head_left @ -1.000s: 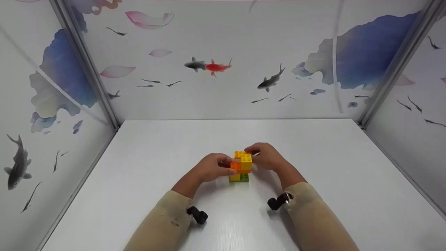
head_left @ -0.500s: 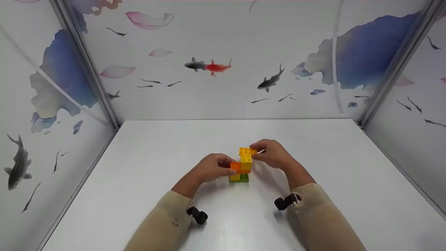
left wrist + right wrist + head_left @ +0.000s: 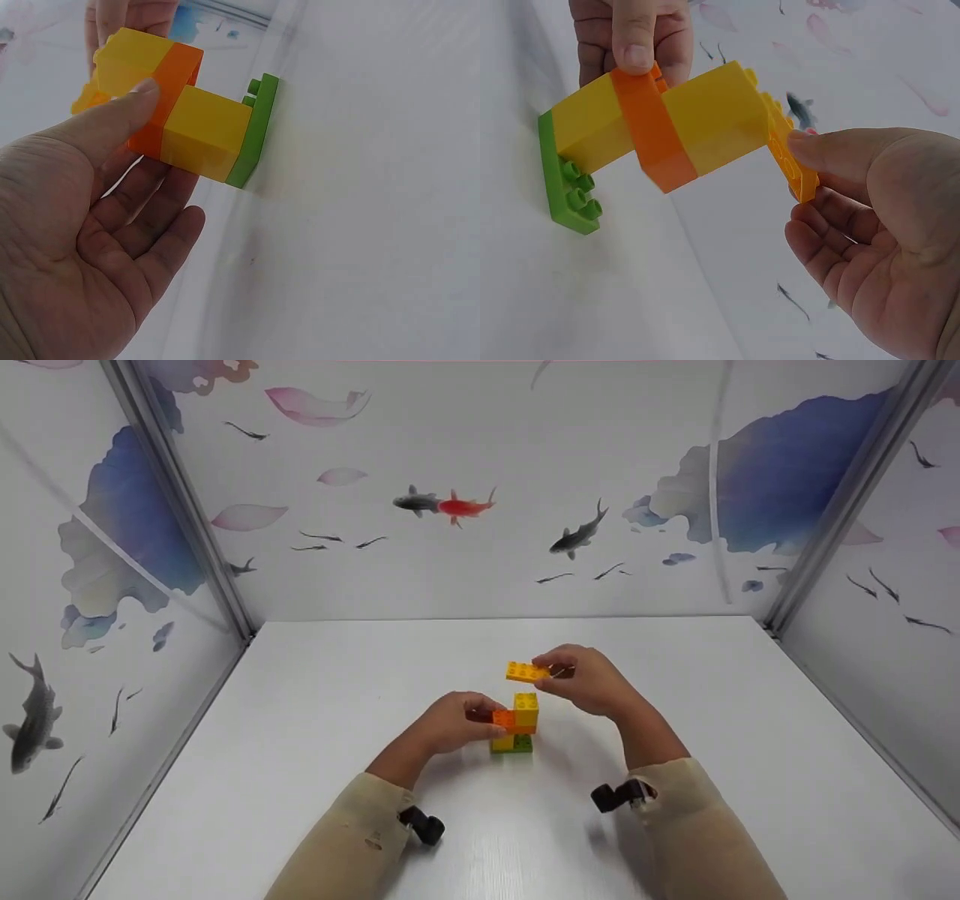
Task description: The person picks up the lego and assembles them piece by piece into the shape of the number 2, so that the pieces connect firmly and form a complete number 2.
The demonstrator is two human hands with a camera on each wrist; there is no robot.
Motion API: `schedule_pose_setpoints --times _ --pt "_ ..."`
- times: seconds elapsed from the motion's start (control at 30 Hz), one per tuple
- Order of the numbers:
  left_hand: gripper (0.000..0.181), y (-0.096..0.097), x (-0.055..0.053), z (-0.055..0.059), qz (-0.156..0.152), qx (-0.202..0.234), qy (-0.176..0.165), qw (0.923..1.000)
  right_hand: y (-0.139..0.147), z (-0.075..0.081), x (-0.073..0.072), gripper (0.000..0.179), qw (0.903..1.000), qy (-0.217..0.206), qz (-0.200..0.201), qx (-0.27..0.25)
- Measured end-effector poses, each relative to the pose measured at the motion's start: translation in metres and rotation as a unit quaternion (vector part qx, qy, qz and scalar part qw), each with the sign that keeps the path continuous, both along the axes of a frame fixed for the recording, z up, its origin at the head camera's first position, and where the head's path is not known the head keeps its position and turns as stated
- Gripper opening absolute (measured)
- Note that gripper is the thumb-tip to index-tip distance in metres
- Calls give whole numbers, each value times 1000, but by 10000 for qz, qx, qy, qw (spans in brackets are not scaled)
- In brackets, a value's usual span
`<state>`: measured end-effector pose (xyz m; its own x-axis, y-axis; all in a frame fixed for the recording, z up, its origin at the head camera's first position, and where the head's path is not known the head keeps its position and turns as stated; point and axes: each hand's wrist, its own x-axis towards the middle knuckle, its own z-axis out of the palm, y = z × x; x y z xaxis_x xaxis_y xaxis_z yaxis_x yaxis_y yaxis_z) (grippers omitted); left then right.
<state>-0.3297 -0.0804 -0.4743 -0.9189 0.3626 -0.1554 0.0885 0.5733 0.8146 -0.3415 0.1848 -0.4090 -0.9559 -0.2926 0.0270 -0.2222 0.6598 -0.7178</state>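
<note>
A small stepped stack of toy building bricks stands on the white table. At its foot lies a green plate (image 3: pixel 523 746) with bare studs on one side, seen clearly in the right wrist view. On it sits a yellow brick (image 3: pixel 206 135), then an orange brick (image 3: pixel 656 142), then an upper yellow brick (image 3: pixel 526 711). My left hand (image 3: pixel 457 724) pinches the orange brick between thumb and fingers. Above and behind the stack, my right hand (image 3: pixel 589 679) holds a flat yellow-orange brick plate (image 3: pixel 521 672) by its right end, apart from the upper yellow brick in the head view.
White table (image 3: pixel 337 810) stretches around the stack. Behind it rises a white wall (image 3: pixel 465 577) printed with fish and petals, with similar panels at both sides. Metal posts (image 3: pixel 825 525) stand at the rear corners. A black fitting (image 3: pixel 424 825) sits at the left sleeve.
My right hand has lifted the flat yellow-orange plate off the stack's top region, up and back. My left hand keeps its pinch on the orange brick, nearly still.
</note>
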Motion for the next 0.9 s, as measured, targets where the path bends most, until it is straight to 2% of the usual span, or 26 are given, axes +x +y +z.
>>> schedule_pose_setpoints --times 0.2,0.37,0.57,0.9 --pt "36 0 -1 0 -23 -76 51 10000 -3 8 9 33 9989 130 393 -222" --pt "34 -1 -1 -1 -60 37 45 10000 -5 8 11 33 9974 -80 587 -422" --pt "32 -3 -2 -4 -154 186 153 9996 -6 3 10 34 9963 -286 699 -422" --pt "36 -1 -2 -2 -75 64 108 9999 -7 0 9 32 9950 -420 834 -363"
